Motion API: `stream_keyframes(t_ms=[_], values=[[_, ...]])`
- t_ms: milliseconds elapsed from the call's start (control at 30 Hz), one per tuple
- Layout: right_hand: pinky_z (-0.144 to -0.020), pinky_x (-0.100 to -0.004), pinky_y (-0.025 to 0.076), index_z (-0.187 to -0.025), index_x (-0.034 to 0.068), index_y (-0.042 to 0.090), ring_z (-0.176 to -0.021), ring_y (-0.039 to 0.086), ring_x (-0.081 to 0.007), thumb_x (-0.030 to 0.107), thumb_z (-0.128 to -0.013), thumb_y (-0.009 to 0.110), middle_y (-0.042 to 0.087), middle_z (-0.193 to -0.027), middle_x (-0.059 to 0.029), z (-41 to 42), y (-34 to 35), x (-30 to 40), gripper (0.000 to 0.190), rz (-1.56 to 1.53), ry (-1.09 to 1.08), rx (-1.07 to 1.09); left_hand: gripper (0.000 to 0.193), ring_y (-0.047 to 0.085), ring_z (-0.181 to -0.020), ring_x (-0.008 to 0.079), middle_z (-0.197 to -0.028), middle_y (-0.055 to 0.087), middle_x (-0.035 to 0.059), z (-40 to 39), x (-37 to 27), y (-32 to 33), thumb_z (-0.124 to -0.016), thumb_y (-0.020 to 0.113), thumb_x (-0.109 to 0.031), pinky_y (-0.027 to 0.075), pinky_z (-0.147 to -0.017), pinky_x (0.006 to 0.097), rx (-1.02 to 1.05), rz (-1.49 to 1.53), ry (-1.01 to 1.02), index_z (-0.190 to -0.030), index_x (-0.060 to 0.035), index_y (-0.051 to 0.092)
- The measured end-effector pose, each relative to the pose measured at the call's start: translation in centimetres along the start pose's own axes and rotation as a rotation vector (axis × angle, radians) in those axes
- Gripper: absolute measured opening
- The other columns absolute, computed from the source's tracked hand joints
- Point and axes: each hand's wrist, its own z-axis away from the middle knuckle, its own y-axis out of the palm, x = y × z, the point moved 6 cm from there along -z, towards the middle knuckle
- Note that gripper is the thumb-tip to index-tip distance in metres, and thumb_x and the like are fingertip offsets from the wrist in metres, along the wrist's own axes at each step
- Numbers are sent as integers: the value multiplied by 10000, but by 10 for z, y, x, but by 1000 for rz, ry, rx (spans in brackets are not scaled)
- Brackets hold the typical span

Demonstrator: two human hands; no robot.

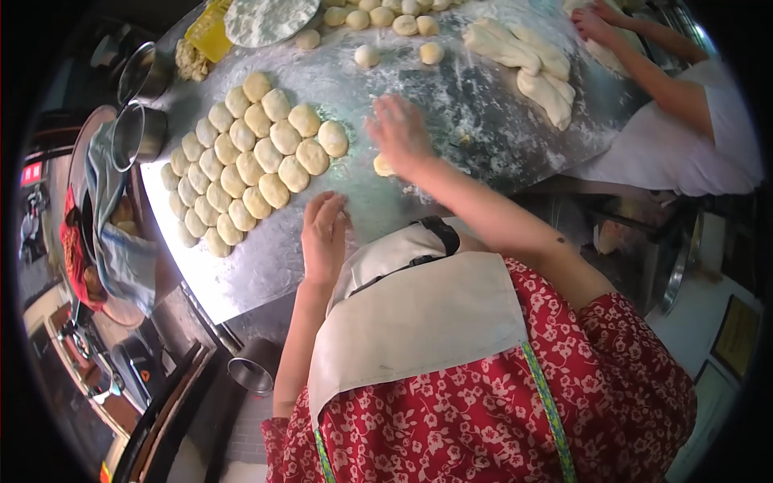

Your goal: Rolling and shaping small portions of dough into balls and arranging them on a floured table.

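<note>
My right hand [398, 130], blurred, is low over the floured metal table [266, 265], its fingers slightly apart. A small yellowish dough piece [383, 165] lies at the heel of this hand, partly hidden by it. Near the table's front edge is my left hand [325, 232], its fingers loosely bent; whether anything is inside them cannot be seen. To its left, several flattened dough rounds [247, 168] sit in close slanting rows. Two separate dough balls, one whitish [366, 56] and one yellower [431, 53], rest beyond my right hand.
Long dough strips [525, 60] lie at the right. Another person's hands [598, 24] press on dough [610, 57] there. At the back are a bowl of flour [272, 21], a yellow container [208, 30] and more dough balls [381, 16]. Metal pots [140, 136] stand by the left edge.
</note>
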Motion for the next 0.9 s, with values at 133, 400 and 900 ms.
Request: stream_keyframes(t_ms=[133, 400, 900], values=[[-1187, -571, 104, -1477, 40, 364, -1461, 148, -446, 517, -956, 467, 257, -1568, -195, 10, 21, 29, 714, 180, -74, 163, 284, 640, -989, 302, -1232, 562, 179, 17, -5, 7, -883, 544, 39, 529, -818, 375, -33, -64, 99, -1149, -6, 632], [-1134, -501, 257, -1268, 65, 585, -1340, 365, -400, 399, -902, 591, 444, -1424, -195, -10, -14, 31, 496, 43, -120, 390, 302, 610, -1084, 316, -1230, 577, 160, 16, -2, 3, -864, 562, 50, 514, -899, 364, -5, 42, 4, -1144, -22, 647], [-863, -367, 487, -1147, 68, 603, -970, 615, -267, 81, -765, 720, 637, -1015, -113, -2, -45, 186, 400, -573, -707, 606, 366, 619, -976, 168, -1158, 627, 69, 24, 57, -21, -1029, 456, -291, 515, -797, 298, 45, 1357, -608, -1238, -20, 586]])
